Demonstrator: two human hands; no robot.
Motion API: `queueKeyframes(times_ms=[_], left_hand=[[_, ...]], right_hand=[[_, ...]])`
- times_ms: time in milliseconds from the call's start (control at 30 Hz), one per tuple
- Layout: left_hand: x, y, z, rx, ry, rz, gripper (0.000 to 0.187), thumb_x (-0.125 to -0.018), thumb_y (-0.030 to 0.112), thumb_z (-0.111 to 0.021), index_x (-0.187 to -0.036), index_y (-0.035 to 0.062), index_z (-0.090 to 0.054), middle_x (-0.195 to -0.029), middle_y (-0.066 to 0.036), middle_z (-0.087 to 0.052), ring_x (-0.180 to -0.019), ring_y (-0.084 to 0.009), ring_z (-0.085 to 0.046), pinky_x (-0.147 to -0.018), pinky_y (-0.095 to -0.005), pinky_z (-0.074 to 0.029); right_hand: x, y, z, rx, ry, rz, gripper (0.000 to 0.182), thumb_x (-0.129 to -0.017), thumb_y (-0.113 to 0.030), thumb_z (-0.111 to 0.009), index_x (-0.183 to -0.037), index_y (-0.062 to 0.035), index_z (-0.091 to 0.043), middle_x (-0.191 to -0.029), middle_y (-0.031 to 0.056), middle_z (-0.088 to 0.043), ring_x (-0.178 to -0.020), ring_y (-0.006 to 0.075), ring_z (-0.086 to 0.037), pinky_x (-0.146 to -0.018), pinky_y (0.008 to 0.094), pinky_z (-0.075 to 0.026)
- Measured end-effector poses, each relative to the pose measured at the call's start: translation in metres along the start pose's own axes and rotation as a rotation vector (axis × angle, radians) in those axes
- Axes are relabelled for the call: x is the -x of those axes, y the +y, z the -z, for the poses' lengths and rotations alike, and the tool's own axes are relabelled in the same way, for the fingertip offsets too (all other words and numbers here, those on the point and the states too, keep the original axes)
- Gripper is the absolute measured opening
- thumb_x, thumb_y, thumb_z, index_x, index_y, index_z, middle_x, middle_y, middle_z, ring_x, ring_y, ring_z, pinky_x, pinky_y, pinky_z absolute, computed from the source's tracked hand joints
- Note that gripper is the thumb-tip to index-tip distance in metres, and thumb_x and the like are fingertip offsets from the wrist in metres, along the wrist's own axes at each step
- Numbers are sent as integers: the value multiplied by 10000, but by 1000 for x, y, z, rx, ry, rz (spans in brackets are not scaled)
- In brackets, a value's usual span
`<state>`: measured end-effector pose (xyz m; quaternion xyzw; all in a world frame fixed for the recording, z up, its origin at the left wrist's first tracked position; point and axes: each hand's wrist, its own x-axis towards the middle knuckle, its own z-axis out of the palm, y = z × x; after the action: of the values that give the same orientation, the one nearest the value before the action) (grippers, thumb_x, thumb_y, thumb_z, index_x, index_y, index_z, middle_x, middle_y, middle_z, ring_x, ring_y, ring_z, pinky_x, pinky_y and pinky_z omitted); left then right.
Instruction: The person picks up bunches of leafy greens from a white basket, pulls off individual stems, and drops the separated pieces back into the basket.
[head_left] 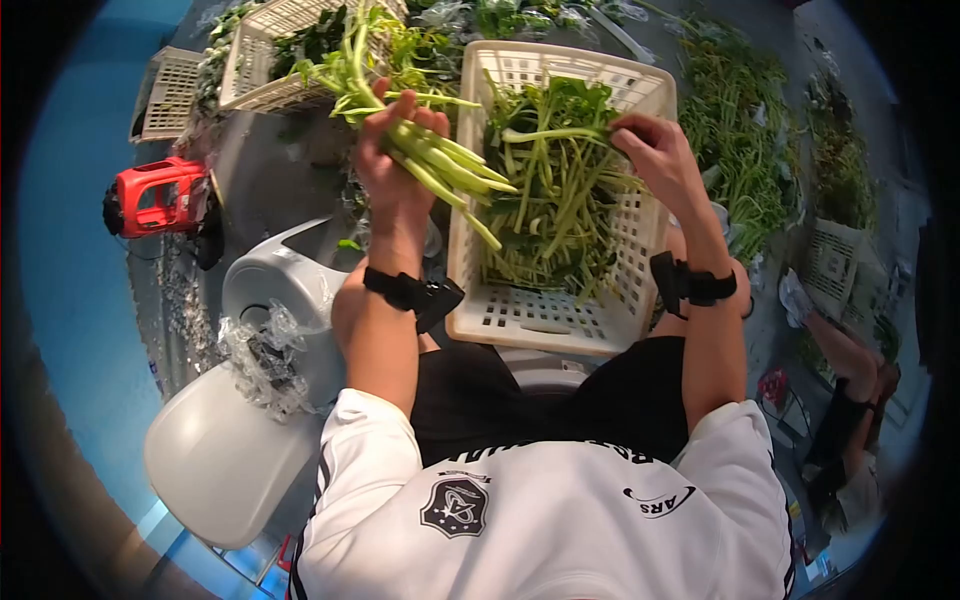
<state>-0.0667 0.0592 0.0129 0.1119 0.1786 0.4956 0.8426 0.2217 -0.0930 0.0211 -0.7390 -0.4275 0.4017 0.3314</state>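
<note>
— So, where are the hands?

— Both are raised in the upper middle of the frame. The left hand [395, 150] is closed around a bunch of green stalks [420, 145]; the leafy tops fan out toward the upper left and the pale cut ends point down to the right, over the edge of the white basket [545, 320].

— And the other one?

— The right hand [655, 155] sits over the basket's right side, fingers pinched on a single stalk [555, 133] that runs leftward across the loose greens [545, 200] piled inside.

— Are the two hands touching?

— No, they're apart, with the basket's left wall and the heap of greens between them. The bunch lies just left of the basket, the single stalk inside it.

— Anything around?

— A second basket of greens [270, 50] in the upper left, a red object [150, 198] at the left edge, and more greens [740, 130] spread at the upper right. Another person's arm [845, 350] shows at the right edge.
</note>
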Motion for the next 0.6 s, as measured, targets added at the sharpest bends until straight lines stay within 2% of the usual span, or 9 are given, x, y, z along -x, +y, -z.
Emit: queueKeyframes(times_ms=[67,100,133,167,233,267,400,533,600], left_hand=[[8,-7,-16,-63,-48,25,382,-937,80,-617,-1311,149,-575,-1028,-93,-715,-825,-181,-689,-817,-359,-574],[7,-8,-15,-158,-39,68,441,-945,126,-639,-1359,187,-500,-1035,-105,-718,-807,-226,-713,-775,-425,-593],[10,-14,-23,-261,-31,71,410,-960,152,-649,-1346,158,-513,-1043,-107,-721,-786,-215,-718,-728,-387,-596],[14,-23,-32,-360,-24,73,386,-975,179,-659,-1333,130,-526,-1051,-110,-724,-765,-203,-724,-681,-350,-599],[15,-34,-35,-629,-149,92,391,-968,219,-684,-1305,81,-541,-1072,-117,-725,-728,-186,-720,-621,-318,-586],[15,-37,-35,-762,-207,101,401,-964,240,-696,-1290,57,-549,-1083,-121,-725,-710,-178,-718,-591,-302,-580],[19,-56,-35,-1032,-376,329,528,-946,299,-723,-1322,5,-496,-1162,-147,-696,-682,-153,-684,-579,-282,-560],[35,-81,-29,-1040,-416,377,564,-1006,228,-643,-1431,21,-335,-1011,-94,-642,-720,-172,-688,-607,-299,-561],[41,-86,-32,-1116,-463,319,541,-1030,199,-586,-1450,12,-301,-1078,-109,-624,-745,-156,-686,-635,-296,-561]], right_hand=[[3,15,-2,319,-155,-3,466,-909,-354,-672,-1244,-30,-680,-932,165,-733,-894,262,-717,-785,385,-569],[6,19,-4,482,-227,-6,523,-894,-394,-681,-1280,-41,-667,-953,189,-734,-904,301,-719,-814,408,-569],[10,13,-8,534,-315,-113,657,-863,-502,-696,-1363,-81,-620,-1114,245,-707,-1003,370,-689,-911,436,-537],[18,4,-16,703,-246,-64,652,-892,-536,-667,-1364,-89,-619,-1225,272,-657,-1087,355,-665,-958,435,-516],[20,-2,-30,552,-104,49,617,-940,-534,-614,-1369,-91,-613,-1269,280,-627,-1132,389,-636,-977,446,-507],[13,4,-39,411,-16,182,597,-988,-521,-562,-1361,-58,-605,-1216,230,-664,-1048,333,-671,-916,401,-532],[12,-25,-43,-532,-231,-21,613,-1004,-542,-553,-1255,13,-621,-1063,61,-669,-909,116,-615,-787,288,-519],[13,-33,-47,-595,-299,-18,527,-965,-486,-655,-1135,12,-630,-926,39,-656,-839,99,-629,-749,277,-524],[15,-44,-40,-608,-308,-104,497,-945,-466,-692,-1123,-6,-638,-907,19,-652,-834,75,-623,-726,263,-514]])
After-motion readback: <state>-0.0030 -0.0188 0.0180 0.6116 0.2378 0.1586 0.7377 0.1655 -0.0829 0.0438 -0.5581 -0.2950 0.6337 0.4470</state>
